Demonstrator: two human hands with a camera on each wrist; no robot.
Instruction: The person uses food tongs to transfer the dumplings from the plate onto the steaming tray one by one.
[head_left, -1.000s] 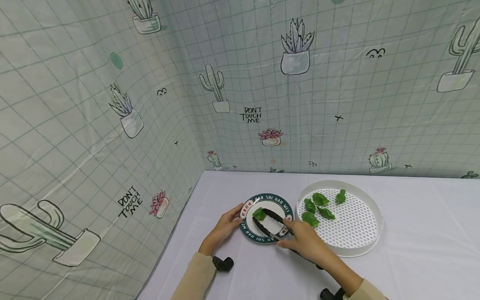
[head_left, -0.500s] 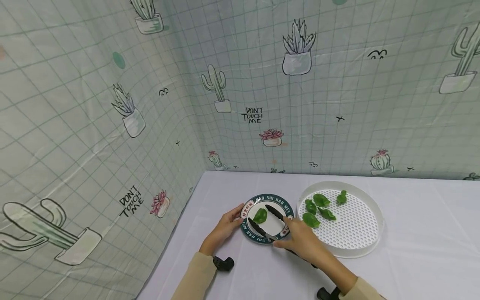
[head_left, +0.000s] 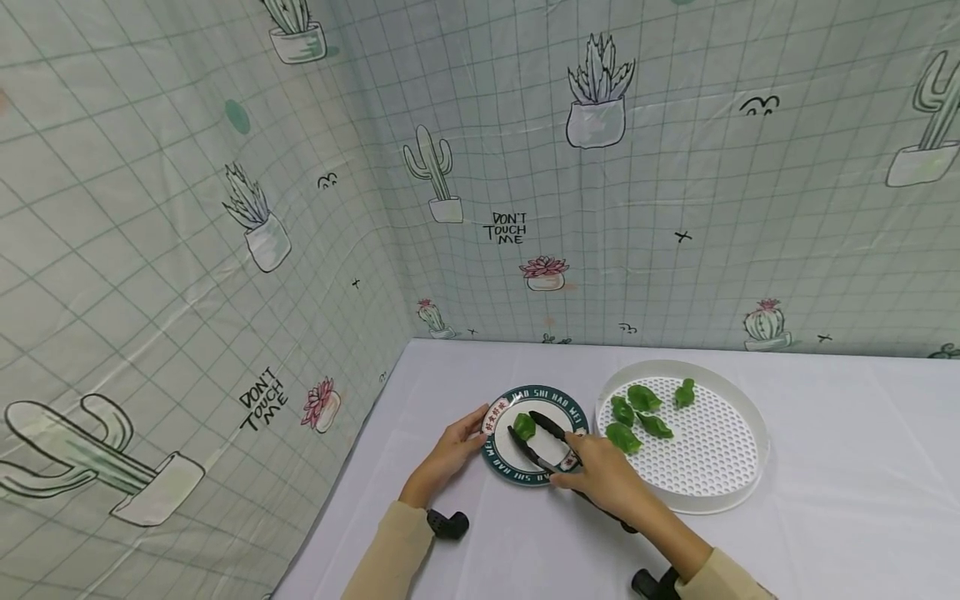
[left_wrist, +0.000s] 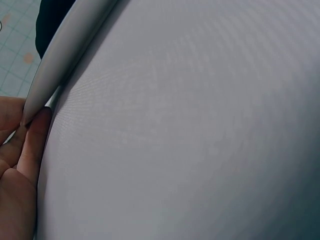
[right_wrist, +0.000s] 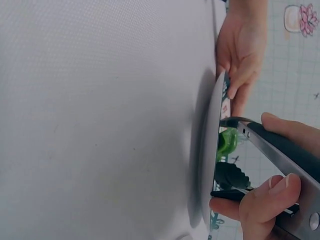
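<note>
In the head view, my left hand [head_left: 450,450] pinches the left rim of a white plate [head_left: 551,398] with a dark green lettered border; in the right wrist view its thumb lies on top of the rim. My right hand [head_left: 606,473] grips black-tipped metal tongs [right_wrist: 285,162] reaching over the plate from the right. A glossy green leaf [head_left: 524,426] sits on the plate between the tongs' tips, bunched up in the head view. The left wrist view has the left fingers [left_wrist: 37,140] at the plate's underside [left_wrist: 75,50], close to the tablecloth.
Right of the plate stands a round white tray [head_left: 720,492] with a perforated base. Several green leaves [head_left: 643,398] lie on its left half. A white cloth [head_left: 847,467] covers the table, and patterned curtains [head_left: 465,300] rise behind it and at the left.
The tongs first parted around the leaf, which spread out on the plate, then drew together again with the leaf between their tips. The left hand and plate have stayed in place.
</note>
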